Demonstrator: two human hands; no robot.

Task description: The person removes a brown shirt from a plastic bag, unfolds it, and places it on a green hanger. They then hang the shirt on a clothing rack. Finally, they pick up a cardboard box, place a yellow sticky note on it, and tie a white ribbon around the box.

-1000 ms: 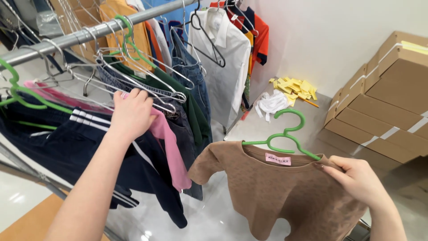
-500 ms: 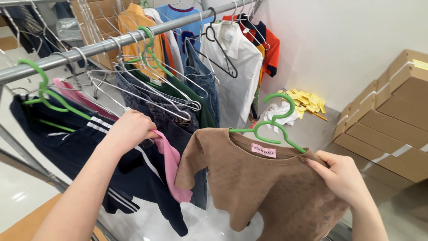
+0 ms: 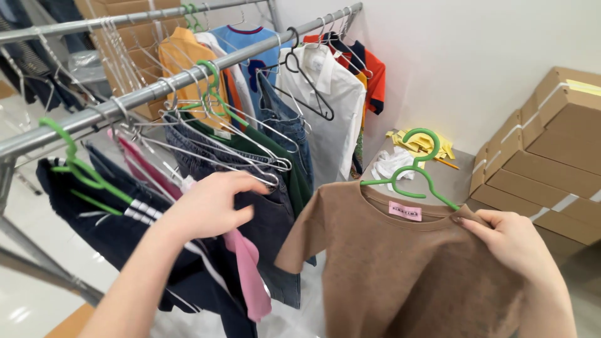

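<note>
Hanging upright from right hand (image 3: pixel 513 241), brown shirt (image 3: pixel 400 275), hanger hook (image 3: pixel 421 141) up.

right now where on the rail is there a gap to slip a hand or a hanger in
The clearest gap on the rail is beside the left hand, between the pink garment and the dark jeans. Bare wire hangers crowd the rail above it. The right hand holds the brown t-shirt clear of the rack.

My right hand (image 3: pixel 513 241) holds a brown shirt (image 3: pixel 400 269) on a green hanger (image 3: pixel 416 175) by its shoulder; my left hand (image 3: pixel 210 203) parts clothes on the rail (image 3: pixel 156 91).
</note>
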